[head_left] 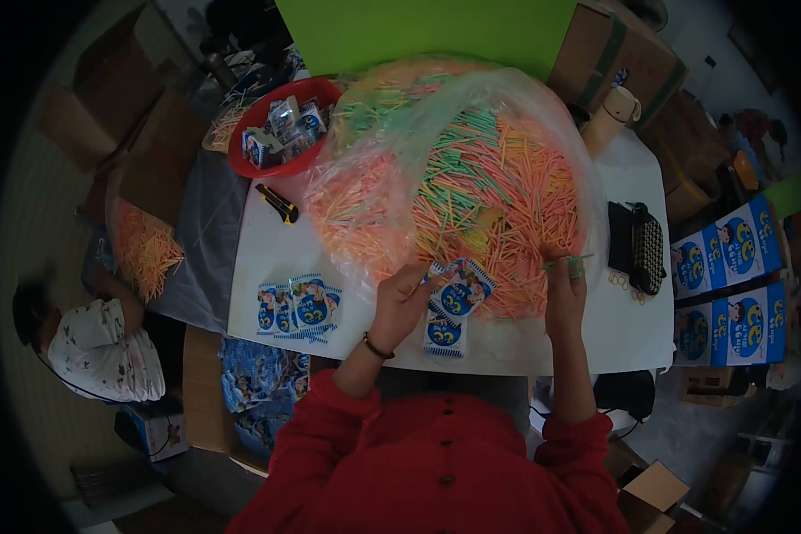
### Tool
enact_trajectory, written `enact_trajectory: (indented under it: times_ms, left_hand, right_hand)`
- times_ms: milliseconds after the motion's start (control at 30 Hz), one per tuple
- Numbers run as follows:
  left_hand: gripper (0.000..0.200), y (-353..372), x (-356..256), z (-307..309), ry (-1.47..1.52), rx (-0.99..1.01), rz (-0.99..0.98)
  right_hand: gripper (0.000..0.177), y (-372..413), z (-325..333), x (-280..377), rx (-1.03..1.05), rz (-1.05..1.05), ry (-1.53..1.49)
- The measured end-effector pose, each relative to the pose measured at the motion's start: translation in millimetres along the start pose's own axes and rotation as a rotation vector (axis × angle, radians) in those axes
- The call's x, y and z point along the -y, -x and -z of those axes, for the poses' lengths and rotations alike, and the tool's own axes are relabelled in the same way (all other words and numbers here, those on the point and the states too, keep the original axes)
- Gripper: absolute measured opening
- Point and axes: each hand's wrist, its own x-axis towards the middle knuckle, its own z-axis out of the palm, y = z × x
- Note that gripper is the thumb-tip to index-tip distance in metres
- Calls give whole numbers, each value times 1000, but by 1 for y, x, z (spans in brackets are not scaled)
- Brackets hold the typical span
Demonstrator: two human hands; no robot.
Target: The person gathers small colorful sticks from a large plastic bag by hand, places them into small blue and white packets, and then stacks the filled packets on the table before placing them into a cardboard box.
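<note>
Head view: white table (cardboard boxes around); left hand fingers grip packet, right hand fingers pinch straws.

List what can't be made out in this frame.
Head view:
- Packet print: too small to read.
- Sticks in right hand: count unclear, blurred and partly covered by fingers.
- Left hand grip on packet: finger placement blurred.
- Bowl contents: labels too small.
- Bag bottom: buried under its own fill.
- Person at left: dimmed by the dark lens edge.
</note>
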Motion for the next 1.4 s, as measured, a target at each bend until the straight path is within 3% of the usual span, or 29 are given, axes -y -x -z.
enact_trajectory:
  times_ms: [67, 100, 300, 367, 500, 633, 700, 833, 900, 967, 1033, 1100, 1133, 1200, 1300, 1400]
  left_hand:
    - [22, 3, -1, 0, 852, 105, 609]
    - [22, 3, -5, 0, 851, 107, 608]
    - [19, 13, -5, -8, 610, 228, 458]
    - [22, 8, -20, -6, 525, 214, 344]
    - [25, 11, -18, -4, 526, 238, 296]
    - [27, 16, -16, -1, 590, 297, 297]
    - [27, 18, -12, 0, 593, 301, 294]
    - [28, 18, -17, -5, 670, 358, 300]
    - [28, 17, -19, -8, 714, 345, 274]
    - [28, 19, -18, -9, 718, 439, 437]
    - [30, 19, -16, -18, 843, 401, 465]
    - [31, 18, -13, -25, 971, 365, 484]
    - [34, 17, -12, -28, 969, 355, 490]
    - [36, 14, -9, -32, 968, 345, 495]
    - [37, 7, -6, -35, 928, 383, 434]
    - [40, 1, -8, -34, 978, 393, 566]
  right_hand:
    - [20, 9, -16, 15, 63, -46, -144]
    - [20, 14, -25, 20, 129, -95, -286]
    - [19, 41, -70, 39, 383, -72, -358]
    - [18, 43, -80, 45, 452, -66, -343]
    - [16, 38, -80, 40, 624, -103, -250]
    - [17, 33, -73, 25, 672, -9, -65]
    - [19, 36, -69, 21, 649, -215, -244]
    - [17, 43, -65, 22, 649, -273, -90]
    - [19, 46, -64, 13, 703, -219, -8]
    - [20, 41, -59, 5, 726, -135, 81]
    - [21, 34, -64, 12, 751, -51, 168]
    - [25, 29, -67, 25, 819, 154, 610]
    - [25, 26, -65, 23, 817, 160, 612]
    - [41, 22, -64, 17, 798, 288, 659]
    - [41, 17, -65, 30, 734, 359, 789]
    - [40, 6, -61, 36, 706, 368, 704]
